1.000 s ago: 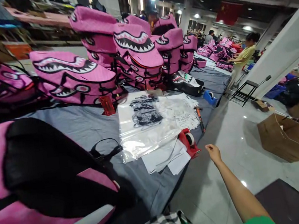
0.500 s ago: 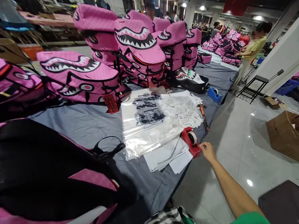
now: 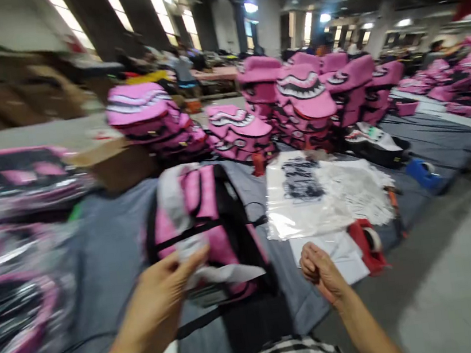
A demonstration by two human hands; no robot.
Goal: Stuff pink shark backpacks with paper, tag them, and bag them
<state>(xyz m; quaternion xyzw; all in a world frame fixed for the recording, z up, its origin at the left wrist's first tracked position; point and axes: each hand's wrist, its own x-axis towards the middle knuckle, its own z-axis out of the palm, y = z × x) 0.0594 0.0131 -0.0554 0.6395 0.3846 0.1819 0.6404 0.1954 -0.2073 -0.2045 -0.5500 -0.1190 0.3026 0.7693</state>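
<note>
A pink and black backpack (image 3: 210, 203) lies on the grey cloth in front of me, with a strip of white paper (image 3: 235, 272) across its near part. My left hand (image 3: 159, 293) pinches the white paper at the backpack's near left side. To the right, my right hand (image 3: 323, 272) is closed above the cloth's front edge, beside white sheets (image 3: 344, 260); anything between its fingers is too small and blurred to name. A red tape dispenser (image 3: 367, 246) stands just right of that hand. Behind the sheets lies a clear plastic bag (image 3: 283, 210) with black print.
Pink shark-mouth bags (image 3: 303, 98) are stacked along the back. Plastic-wrapped pink bags (image 3: 13, 240) lie at the left, near a cardboard box (image 3: 114, 163). A black and white bag (image 3: 376, 143) and a blue tape dispenser (image 3: 422, 174) are at the right.
The view has swung left. My right hand has left the red tape dispenser and moved inward, its fingers closed. My left hand has come into view, gripping the white paper.
</note>
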